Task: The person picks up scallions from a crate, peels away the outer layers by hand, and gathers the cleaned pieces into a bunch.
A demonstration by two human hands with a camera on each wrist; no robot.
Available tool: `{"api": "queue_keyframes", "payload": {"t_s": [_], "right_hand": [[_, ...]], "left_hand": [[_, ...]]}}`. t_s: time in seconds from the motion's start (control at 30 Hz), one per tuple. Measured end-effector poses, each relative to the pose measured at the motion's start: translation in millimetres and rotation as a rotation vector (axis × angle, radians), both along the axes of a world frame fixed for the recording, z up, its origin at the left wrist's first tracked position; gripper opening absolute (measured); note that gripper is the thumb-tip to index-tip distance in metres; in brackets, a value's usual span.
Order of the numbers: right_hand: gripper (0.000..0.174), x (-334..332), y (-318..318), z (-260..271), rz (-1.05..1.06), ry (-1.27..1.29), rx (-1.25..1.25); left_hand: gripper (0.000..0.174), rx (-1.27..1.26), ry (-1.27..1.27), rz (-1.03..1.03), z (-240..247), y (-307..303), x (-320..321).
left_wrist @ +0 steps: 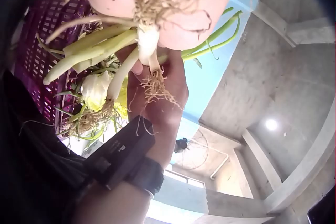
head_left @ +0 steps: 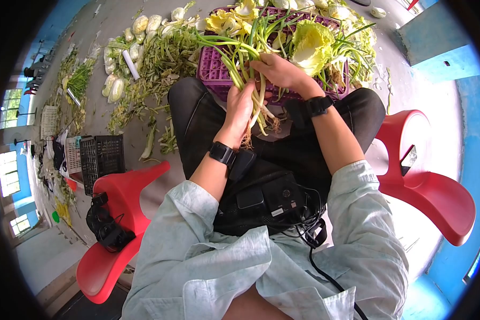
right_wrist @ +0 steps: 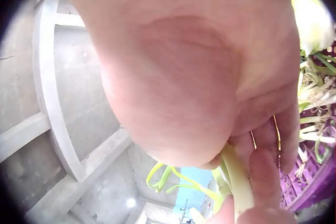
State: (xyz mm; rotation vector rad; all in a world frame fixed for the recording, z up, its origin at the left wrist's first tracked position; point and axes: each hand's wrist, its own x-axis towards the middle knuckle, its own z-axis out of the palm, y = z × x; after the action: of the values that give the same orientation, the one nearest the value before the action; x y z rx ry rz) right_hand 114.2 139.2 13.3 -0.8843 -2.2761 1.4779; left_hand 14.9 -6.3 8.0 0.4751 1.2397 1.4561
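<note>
My left hand [head_left: 239,111] grips a bunch of green onions [head_left: 258,106] above my lap, its thumb lying along the pale stalks. Brown roots [left_wrist: 156,88] hang from the lower ends, and the green leaves spread away over the crate. Higher on the same bunch, my right hand [head_left: 280,72] pinches stalks with its fingers bent inward. A pale stalk [right_wrist: 237,182] passes by the fingers in the right wrist view. Beneath lies an upturned purple plastic crate [head_left: 212,69], bearing more green onions [head_left: 353,63], a yellow-green cabbage leaf [head_left: 310,47] and yellowed leaves [head_left: 230,22].
Leaf trimmings [head_left: 172,56] and whole cabbages [head_left: 116,90] cover the floor at the left. Red stools stand left [head_left: 124,202] and right [head_left: 408,138] of me, the right one with a phone [head_left: 409,160]. A black crate [head_left: 102,154] sits further left. Cables [head_left: 309,234] lie across my lap.
</note>
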Motion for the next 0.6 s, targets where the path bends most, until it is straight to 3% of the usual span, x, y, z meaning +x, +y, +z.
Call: {"api": "queue_keyframes", "payload": {"t_s": [0.17, 0.27, 0.37, 0.6], "right_hand": [[0.039, 0, 2, 5, -0.011, -0.059, -0.195], [0.045, 1, -1, 9, 0.041, -0.101, -0.020], [0.051, -1, 1, 5, -0.046, -0.110, 0.150], [0.053, 2, 1, 13, -0.067, 0.000, 0.035]], "left_hand": [[0.032, 0.029, 0.063, 0.007, 1, 1, -1], [0.032, 0.066, 0.058, 0.021, -7, 2, -3], [0.031, 0.104, 0.036, 0.056, -12, 4, -2], [0.026, 0.076, -0.045, 0.046, -15, 6, -4]]}}
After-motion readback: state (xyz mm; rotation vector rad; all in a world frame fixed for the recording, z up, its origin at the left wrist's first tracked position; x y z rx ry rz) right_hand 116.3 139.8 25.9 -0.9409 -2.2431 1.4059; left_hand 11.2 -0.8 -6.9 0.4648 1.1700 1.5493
